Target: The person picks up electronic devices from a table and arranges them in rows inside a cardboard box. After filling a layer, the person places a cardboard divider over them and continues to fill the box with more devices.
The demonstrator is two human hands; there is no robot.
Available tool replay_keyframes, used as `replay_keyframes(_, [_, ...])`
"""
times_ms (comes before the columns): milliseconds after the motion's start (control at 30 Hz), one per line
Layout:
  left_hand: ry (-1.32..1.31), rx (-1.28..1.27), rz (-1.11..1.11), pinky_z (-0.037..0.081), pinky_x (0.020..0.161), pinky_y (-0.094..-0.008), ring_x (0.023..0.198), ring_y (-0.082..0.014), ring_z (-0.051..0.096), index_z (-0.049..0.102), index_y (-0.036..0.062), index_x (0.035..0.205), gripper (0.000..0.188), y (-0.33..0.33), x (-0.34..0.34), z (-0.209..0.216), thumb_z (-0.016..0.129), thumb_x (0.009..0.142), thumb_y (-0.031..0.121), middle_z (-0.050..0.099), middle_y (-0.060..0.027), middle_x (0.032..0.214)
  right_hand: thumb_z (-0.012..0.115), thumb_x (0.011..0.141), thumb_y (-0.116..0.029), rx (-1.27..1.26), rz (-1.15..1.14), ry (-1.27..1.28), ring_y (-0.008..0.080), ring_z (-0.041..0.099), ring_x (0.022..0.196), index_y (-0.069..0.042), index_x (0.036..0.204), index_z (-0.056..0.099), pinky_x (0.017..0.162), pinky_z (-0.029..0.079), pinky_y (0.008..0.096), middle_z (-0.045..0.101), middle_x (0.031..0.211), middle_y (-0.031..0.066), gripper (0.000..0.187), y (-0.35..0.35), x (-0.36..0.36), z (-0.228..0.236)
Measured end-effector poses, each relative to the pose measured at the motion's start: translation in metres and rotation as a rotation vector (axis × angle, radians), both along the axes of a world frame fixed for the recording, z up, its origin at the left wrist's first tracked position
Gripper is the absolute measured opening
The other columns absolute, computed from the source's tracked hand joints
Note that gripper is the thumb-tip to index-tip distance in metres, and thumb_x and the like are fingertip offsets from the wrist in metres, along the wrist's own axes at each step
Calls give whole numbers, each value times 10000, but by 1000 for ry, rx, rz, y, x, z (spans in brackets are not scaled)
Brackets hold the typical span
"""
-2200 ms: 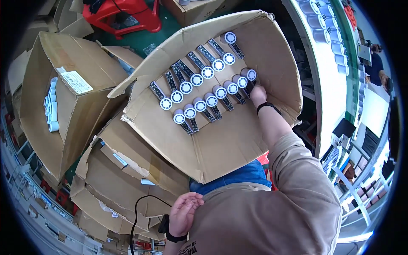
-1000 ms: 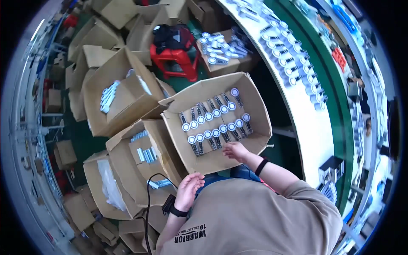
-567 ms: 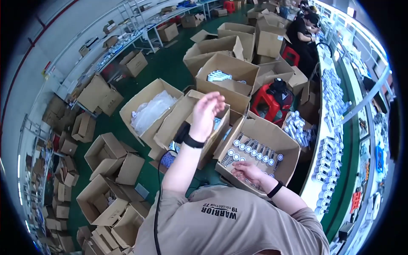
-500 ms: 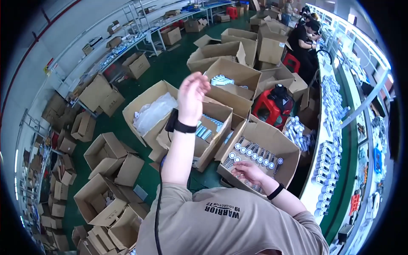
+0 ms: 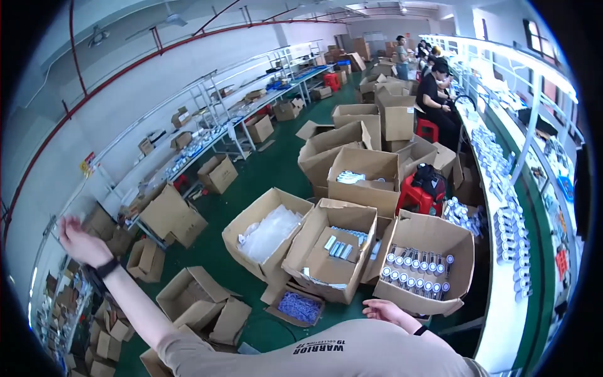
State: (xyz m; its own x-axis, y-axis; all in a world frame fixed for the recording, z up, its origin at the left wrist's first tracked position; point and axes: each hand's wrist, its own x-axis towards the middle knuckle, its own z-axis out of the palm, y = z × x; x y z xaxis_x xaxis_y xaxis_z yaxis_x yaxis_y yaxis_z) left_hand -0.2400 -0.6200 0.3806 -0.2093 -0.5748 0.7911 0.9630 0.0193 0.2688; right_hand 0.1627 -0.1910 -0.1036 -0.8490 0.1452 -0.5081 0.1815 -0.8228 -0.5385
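Benchtop, long and white, (image 5: pixel 502 333) runs down the right side, carrying round-headed devices (image 5: pixel 512 245) in close ranks, perhaps grouped that way to save room. Beside it stands the device carton (image 5: pixel 440 232), its flaps open; being so near the bench probably keeps the contents within easy reach. Just left is the middle carton (image 5: pixel 320 254), and past that the plastic-lined carton (image 5: pixel 295 207), the 3 set close together, seemingly to keep the floor passage free. The left hand (image 5: pixel 81 240) is held far out to the left, fingers apart and nothing in it, perhaps for balance. The right hand (image 5: pixel 383 309), loosely spread and apparently empty, is by the device carton's near left corner; contact cannot be told. Inside that carton, the gray-white devices (image 5: pixel 415 270) lie in 2 rows, likely spaced to stop them knocking. Smallest are the pale blue bars (image 5: pixel 339 247) in the middle carton, side by side.
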Motion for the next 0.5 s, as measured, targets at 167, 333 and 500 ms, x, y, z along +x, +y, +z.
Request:
replay_keyframes(167, [-114, -484, -227, 448, 920, -362, 1040, -231, 551, 490, -37, 1191, 295, 124, 96, -137, 471, 905, 32, 589, -168, 1103, 515, 941, -139, 15, -62, 25, 118, 600, 686, -47, 1116, 561, 610, 507, 251, 655, 834, 73, 203, -20, -3, -10])
replay_keyframes(333, [532, -670, -596, 325, 1048, -496, 1275, -401, 390, 311, 20, 1388, 578, 192, 172, -48, 504, 911, 283, 340, -278, 1401, 525, 934, -142, 12, -266, 4, 117, 556, 608, -55, 1098, 562, 569, 480, 248, 619, 759, 47, 189, -50, 11, 0])
replay_keyframes(500, [624, -744, -674, 274, 1085, -507, 1320, -395, 340, 304, 70, 1421, 557, 205, 148, -70, 460, 934, 291, 299, -247, 1450, 533, 930, -146, -13, -406, -131, 111, 550, 602, -69, 1059, 568, 550, 467, 243, 615, 745, 36, 154, -58, 26, -13])
